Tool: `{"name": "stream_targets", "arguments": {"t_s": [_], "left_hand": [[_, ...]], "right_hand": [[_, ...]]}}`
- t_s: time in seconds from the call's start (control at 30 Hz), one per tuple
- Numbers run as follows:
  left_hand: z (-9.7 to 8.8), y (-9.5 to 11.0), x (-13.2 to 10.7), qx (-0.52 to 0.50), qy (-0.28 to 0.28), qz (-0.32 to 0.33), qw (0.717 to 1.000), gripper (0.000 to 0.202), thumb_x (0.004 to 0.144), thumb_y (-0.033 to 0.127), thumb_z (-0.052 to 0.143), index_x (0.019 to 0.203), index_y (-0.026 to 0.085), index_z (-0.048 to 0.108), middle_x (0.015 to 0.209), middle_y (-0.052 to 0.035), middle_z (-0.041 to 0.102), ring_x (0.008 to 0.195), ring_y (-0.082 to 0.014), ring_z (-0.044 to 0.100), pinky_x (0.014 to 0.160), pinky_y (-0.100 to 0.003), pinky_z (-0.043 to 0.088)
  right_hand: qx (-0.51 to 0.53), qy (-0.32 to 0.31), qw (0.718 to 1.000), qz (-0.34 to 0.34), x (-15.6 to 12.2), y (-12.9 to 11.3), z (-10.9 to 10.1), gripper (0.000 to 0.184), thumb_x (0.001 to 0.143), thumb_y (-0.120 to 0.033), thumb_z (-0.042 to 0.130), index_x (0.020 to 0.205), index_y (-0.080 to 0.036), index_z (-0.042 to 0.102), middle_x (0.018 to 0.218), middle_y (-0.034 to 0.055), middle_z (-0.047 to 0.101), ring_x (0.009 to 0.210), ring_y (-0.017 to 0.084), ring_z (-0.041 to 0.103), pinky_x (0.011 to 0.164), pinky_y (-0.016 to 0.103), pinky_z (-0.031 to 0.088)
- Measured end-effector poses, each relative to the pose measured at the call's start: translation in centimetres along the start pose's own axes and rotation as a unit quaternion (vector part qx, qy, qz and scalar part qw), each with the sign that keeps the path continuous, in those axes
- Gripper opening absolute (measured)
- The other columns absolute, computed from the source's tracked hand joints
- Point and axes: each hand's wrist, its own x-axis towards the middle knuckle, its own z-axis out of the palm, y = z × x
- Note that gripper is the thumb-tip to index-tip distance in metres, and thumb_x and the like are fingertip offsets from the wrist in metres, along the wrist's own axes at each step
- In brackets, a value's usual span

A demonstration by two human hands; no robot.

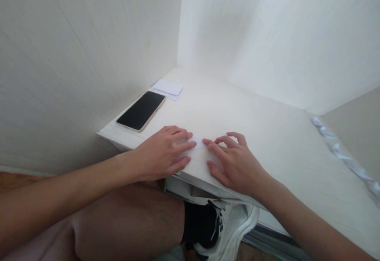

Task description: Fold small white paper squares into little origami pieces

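Observation:
A small piece of white paper (198, 142) lies flat near the front edge of the white tabletop (237, 106). My left hand (166, 150) rests over its left end, fingers stretched out and touching it, hiding part of it. From the right, the index fingertip of my right hand (233, 162) touches the paper's other end. The remaining right fingers are spread and lightly curled, the thumb held apart near the table edge. Neither hand is closed around anything.
A phone (141, 110) with a dark screen lies at the left, and behind it are stacked white paper sheets (168, 87). Several folded white paper pieces (341, 152) line the right edge. Walls stand left and behind. Below are my leg and a white shoe (234, 221).

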Motion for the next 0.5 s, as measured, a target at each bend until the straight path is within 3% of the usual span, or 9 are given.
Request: {"name": "stream_targets", "arguments": {"t_s": [0.27,0.4,0.5], "left_hand": [[0.2,0.0,-0.2,-0.01,0.029,-0.005,1.0,0.048,0.102,0.049,0.052,0.136,0.015,0.063,0.142,-0.0165,0.062,0.134,-0.0351,0.053,0.115,-0.053,0.041],[0.5,-0.1,-0.3,-0.012,0.029,-0.01,0.999,0.05,0.103,0.049,0.052,0.138,0.015,0.063,0.149,-0.0158,0.058,0.147,-0.0379,0.043,0.118,-0.054,0.038],[0.6,0.0,-0.3,-0.011,0.024,-0.016,1.0,0.051,0.104,0.05,0.05,0.138,0.015,0.063,0.151,-0.015,0.059,0.147,-0.0373,0.044,0.122,-0.055,0.035]], "right_hand": [[-0.044,0.011,0.999,0.01,0.8,-2.0,-0.3,0.041,0.1,-0.038,0.052,0.122,-0.008,0.068,0.117,0.0184,0.077,0.108,0.032,0.066,0.112,0.054,0.03],[-0.043,0.007,0.999,0.031,0.8,-2.4,-0.2,0.048,0.1,-0.041,0.05,0.131,-0.006,0.064,0.118,0.0183,0.077,0.111,0.033,0.065,0.113,0.056,0.028],[-0.033,-0.004,0.998,0.053,0.8,-2.6,-0.2,0.052,0.1,-0.043,0.048,0.133,-0.006,0.061,0.113,0.0187,0.077,0.112,0.035,0.064,0.114,0.057,0.026]]}}
